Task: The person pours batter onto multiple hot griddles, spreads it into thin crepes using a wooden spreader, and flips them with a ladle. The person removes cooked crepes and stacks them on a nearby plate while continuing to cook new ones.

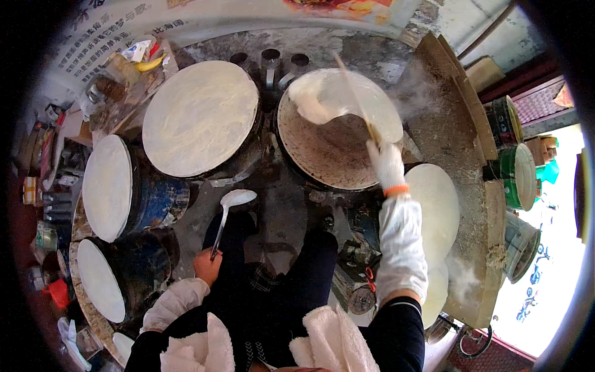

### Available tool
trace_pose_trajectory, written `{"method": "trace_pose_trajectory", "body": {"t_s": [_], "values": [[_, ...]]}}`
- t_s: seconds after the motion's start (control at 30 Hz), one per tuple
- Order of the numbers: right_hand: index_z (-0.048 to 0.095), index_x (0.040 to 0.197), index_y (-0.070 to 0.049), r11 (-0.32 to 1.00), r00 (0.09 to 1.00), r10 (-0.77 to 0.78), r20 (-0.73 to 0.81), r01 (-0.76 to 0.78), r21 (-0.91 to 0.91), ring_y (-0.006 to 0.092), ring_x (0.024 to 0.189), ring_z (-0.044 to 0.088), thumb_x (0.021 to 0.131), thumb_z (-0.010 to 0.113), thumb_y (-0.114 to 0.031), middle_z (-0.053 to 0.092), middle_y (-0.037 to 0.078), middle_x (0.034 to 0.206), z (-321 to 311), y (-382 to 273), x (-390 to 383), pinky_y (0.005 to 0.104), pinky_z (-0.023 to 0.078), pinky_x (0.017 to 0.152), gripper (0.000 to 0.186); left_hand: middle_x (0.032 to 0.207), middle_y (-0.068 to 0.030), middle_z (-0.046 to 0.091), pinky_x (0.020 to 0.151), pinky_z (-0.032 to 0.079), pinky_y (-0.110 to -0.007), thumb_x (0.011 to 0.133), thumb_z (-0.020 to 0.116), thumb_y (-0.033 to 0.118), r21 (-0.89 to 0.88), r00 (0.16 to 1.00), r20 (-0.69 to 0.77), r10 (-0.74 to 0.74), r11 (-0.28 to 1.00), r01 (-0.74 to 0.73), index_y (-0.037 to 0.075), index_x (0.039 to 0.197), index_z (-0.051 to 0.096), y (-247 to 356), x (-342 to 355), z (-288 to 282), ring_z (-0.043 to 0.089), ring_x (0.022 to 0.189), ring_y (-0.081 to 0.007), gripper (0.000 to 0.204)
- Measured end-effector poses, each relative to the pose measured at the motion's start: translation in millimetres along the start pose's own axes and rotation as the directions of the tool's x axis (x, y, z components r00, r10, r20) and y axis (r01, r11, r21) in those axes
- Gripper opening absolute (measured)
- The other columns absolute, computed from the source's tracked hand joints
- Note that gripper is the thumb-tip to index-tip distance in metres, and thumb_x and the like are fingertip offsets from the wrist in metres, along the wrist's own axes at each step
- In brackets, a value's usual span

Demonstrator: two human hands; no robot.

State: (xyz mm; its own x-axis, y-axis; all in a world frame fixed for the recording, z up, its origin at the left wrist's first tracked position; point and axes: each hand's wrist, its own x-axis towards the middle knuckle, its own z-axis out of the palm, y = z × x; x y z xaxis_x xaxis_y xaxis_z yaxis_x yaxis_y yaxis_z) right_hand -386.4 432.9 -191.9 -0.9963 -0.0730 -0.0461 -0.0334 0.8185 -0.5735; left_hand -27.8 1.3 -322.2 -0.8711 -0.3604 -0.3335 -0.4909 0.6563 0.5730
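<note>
We've got the right hand (388,164) closed round the stick (354,96) over the griddle's (322,149) near-right edge, long axis running away and leftward across the batter (310,102), which lies beyond those fingers on the far side; our left hand (207,266), gripping the ladle (238,198), is farther off.
</note>
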Motion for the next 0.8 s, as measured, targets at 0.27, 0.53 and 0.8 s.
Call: {"method": "trace_pose_trajectory", "body": {"t_s": [0.27,0.53,0.8], "values": [[0.056,0.139,-0.007,0.949,0.917,-0.315,0.243,0.297,0.11,0.0355,0.112,0.066,0.095,0.06,-0.022,0.067,0.024,0.121,20.9,-9.0,37.4,0.04,0.051,0.096,0.047,0.075,-0.015,0.067,0.069,0.051,-0.046,0.086,0.065,0.022,-0.037,1.0,-0.018,-0.023,0.999,0.022,0.005,0.085,0.071,-10.8,-9.9,8.6,0.066,0.074,-0.0347,0.018],[0.054,0.139,-0.003,0.973,0.997,-0.048,0.055,0.034,0.227,0.0316,0.12,0.063,0.097,0.06,-0.019,0.066,0.025,0.122,32.6,28.5,-91.8,0.036,0.049,0.098,0.046,0.077,-0.0151,0.068,0.068,0.05,-0.047,0.087,0.065,0.025,-0.034,0.993,0.067,-0.099,0.994,0.102,0.006,0.086,0.071,15.0,-14.5,-7.7,0.066,0.075,-0.0359,0.02],[0.06,0.138,-0.009,0.65,0.859,0.247,0.448,-0.49,0.581,0.0067,0.057,0.049,0.095,0.065,-0.022,0.06,-0.004,0.077,43.3,-5.7,-141.6,0.0221,0.038,0.05,0.046,0.08,-0.0148,0.068,0.071,0.051,-0.045,0.088,0.064,0.027,-0.078,0.999,-0.01,-0.034,0.996,0.034,0.007,0.086,0.072,-19.9,-13.2,1.2,0.067,0.078,-0.0342,0.021]]}}
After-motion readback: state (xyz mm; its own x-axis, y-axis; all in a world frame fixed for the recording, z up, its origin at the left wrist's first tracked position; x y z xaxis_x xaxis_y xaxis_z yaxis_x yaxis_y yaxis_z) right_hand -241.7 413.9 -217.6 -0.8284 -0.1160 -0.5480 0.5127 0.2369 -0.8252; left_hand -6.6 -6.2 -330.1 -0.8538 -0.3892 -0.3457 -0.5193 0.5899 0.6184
